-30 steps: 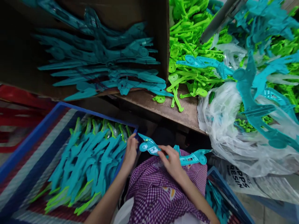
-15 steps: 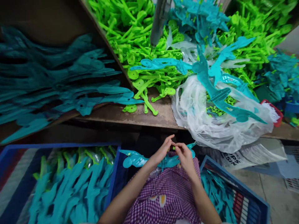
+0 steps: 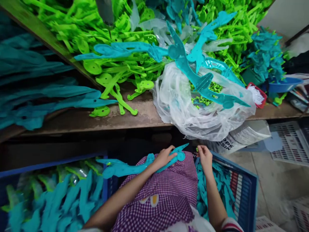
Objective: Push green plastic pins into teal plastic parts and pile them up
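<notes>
A long turquoise plastic part (image 3: pixel 134 170) lies across my lap on the purple checked apron (image 3: pixel 169 187). My left hand (image 3: pixel 164 158) is closed over its right half, with the pointed tip sticking out beyond my fingers. Apart from it, to the right, my right hand (image 3: pixel 204 158) pinches a small bright green plastic piece (image 3: pixel 197 149) between thumb and fingertips. Most of that piece is hidden. Above my hands, a white plastic bag (image 3: pixel 173 109) with its rim rolled down holds many small green pieces (image 3: pixel 205 100). Another turquoise part (image 3: pixel 193 74) rests across its opening.
Green plastic parts (image 3: pixel 72 29) are heaped on the wooden bench (image 3: pixel 145 109). A dark tool tip (image 3: pixel 106 14) hangs over them. Blue crates (image 3: pixel 251 180) with turquoise parts stand on both sides of me. A red container (image 3: pixel 263 100) of white bits sits right of the bag.
My hands were together over the turquoise part; now my right hand has moved away to the right with a green piece. The turquoise part appears flipped over. The view has shifted right.
</notes>
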Motion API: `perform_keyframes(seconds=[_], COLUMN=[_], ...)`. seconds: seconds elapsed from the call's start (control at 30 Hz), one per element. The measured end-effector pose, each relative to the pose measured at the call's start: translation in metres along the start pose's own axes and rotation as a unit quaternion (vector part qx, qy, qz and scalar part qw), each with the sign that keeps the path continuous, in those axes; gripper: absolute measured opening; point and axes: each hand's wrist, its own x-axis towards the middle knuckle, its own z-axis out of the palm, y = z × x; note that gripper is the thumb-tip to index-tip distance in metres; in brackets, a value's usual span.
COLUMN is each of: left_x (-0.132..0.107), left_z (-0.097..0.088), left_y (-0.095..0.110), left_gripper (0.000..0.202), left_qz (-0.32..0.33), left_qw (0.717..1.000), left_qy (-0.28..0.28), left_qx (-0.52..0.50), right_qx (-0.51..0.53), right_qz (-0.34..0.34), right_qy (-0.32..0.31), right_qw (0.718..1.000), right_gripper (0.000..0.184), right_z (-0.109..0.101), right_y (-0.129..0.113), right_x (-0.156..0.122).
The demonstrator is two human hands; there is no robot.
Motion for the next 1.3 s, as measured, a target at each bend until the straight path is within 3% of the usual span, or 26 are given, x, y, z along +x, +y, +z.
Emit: perform_keyframes(seconds=[0.13,0.27,0.8,1.07,1.2,1.3], left_x=[0.009,0.023,0.028,0.028,0.028,0.028], left_z=[0.005,0.013,0.022,0.025,0.027,0.024], left_y=[0.008,0.016,0.003,-0.001,-0.001,0.002], left_gripper=[0.027,0.021,0.017,0.017,0.017,0.017], left_qz=[-0.007,0.006,0.015,0.019,0.018,0.018], left_qw=[0.999,0.999,0.998,0.998,0.999,0.998], left_qy=[0.006,0.045,0.051,0.051,0.046,0.041], left_qx=[-0.048,0.005,0.017,0.015,0.021,0.04], right_qx=[-0.032,-0.027,-0.102,-0.194,-0.275,-0.292], right_qz=[-0.084,-0.092,-0.219,-0.291,-0.316,-0.325], right_qy=[-0.035,-0.029,-0.079,-0.119,-0.149,-0.138], right_qw=[0.995,0.995,0.967,0.929,0.896,0.889], right_gripper=[0.036,0.037,0.028,0.029,0.032,0.035], right_z=[0.014,0.026,0.051,0.049,0.051,0.052], right_y=[-0.003,-0.005,0.002,-0.003,-0.003,-0.002], right_x=[-0.011,-0.015,-0.018,-0.013,-0.01,-0.014])
